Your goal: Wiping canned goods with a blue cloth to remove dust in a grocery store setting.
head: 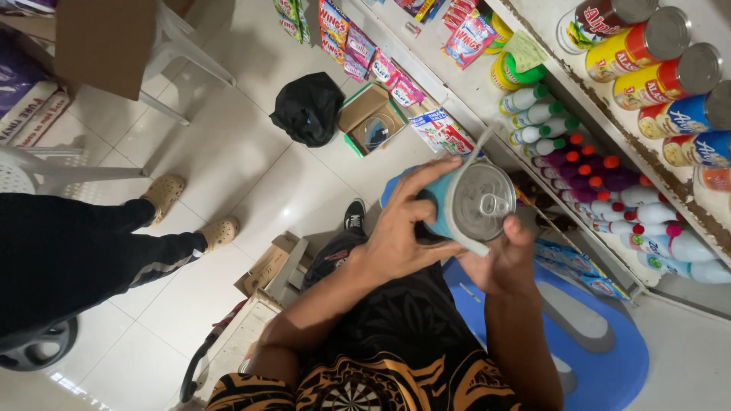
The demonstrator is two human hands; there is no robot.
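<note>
Head cam, looking straight down. Both hands are wrapped around a blue can (466, 204) with a silver pull-tab lid facing up at the camera. The left hand (402, 228) grips the can's side, fingers spread across the blue wall, thumb by the rim. The right hand (502, 259) cups it from below, thumb pressed on the lid's edge, so the can sits right between the two hands, up in front of the chest.

Just past the hands to the right there's a shelf (609, 114) with big cans (647, 46) lying on their sides, and under that rows of bottles (601, 183) with red, green and purple caps. Below the right hand is a blue stool (609, 358). Left of the hands, well apart, another person's legs in tan clogs (217, 232) rest on the tile floor. Beyond the hands sit a black bag (308, 106) and an open box (371, 120).
</note>
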